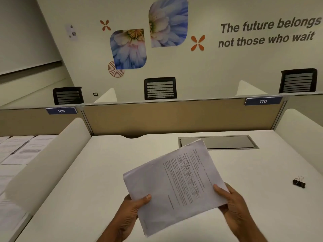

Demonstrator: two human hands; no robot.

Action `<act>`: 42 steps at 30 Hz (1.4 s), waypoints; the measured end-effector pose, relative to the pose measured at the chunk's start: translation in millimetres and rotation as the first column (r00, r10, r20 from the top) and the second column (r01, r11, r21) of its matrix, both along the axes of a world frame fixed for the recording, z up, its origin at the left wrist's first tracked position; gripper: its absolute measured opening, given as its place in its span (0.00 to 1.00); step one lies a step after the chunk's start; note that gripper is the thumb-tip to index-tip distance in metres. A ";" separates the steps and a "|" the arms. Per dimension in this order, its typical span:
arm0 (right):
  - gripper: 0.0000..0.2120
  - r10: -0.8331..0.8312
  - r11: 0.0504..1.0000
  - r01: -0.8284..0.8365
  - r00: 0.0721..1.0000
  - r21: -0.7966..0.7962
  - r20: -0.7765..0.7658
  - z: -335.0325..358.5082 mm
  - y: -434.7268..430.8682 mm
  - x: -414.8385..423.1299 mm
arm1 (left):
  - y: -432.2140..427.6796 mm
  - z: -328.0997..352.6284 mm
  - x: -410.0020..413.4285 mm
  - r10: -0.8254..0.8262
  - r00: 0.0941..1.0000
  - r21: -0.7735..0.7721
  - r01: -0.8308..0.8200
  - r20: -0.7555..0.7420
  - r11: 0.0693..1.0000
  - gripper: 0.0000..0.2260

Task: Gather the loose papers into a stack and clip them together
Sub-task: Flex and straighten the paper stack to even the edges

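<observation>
Both hands hold one stack of papers (174,186) lifted above the white desk (87,189), tilted so that its far corner points up and away toward the back panel. The left hand (132,208) grips the near-left edge, thumb pressed flat on the top sheet and the other fingers hidden beneath; the right hand (232,205) closes on the right edge the same way, thumb on top, palm cupped under the paper, forearm running down out of frame. The top sheet carries dense printed lines and a small table, too small and blurred to read. A black binder clip (299,183) lies on the desk well to the right of the stack, apart from both hands, its wire handles raised. Beyond the stack a grey recessed cable hatch (227,142) sits flush in the desk near the tan divider panel (174,116). Two blue tags on that panel's top rail read "109" (61,111) at left and "110" (263,101) at right. On the neighbouring desk at left, past a white curved side screen (49,158), more printed sheets (19,147) lie spread out. Three black mesh-backed chairs (160,88) stand behind the divider. The wall shows blue flower pictures (128,48) and orange petal marks, and grey lettering (269,32) reading "The future belongs" over "not those who wait", cut off at the right edge.
</observation>
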State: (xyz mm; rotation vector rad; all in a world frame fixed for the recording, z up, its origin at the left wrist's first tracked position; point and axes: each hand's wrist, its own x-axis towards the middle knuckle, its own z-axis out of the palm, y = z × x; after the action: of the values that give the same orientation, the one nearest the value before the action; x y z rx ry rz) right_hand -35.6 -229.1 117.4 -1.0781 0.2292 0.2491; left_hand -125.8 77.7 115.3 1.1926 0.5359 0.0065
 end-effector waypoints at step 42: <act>0.24 0.380 0.829 -0.233 0.902 -0.508 0.206 -4.4 -7.2 23.1 | -4.1 -2.3 1.2 -0.071 0.993 0.216 0.090 -0.097 0.972 0.17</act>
State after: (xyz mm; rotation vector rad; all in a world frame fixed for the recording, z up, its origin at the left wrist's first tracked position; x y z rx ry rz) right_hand -12.6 -236.3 113.0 -1.6292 -0.1790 0.3269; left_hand -124.5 73.6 112.9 1.4363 0.5746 -0.0578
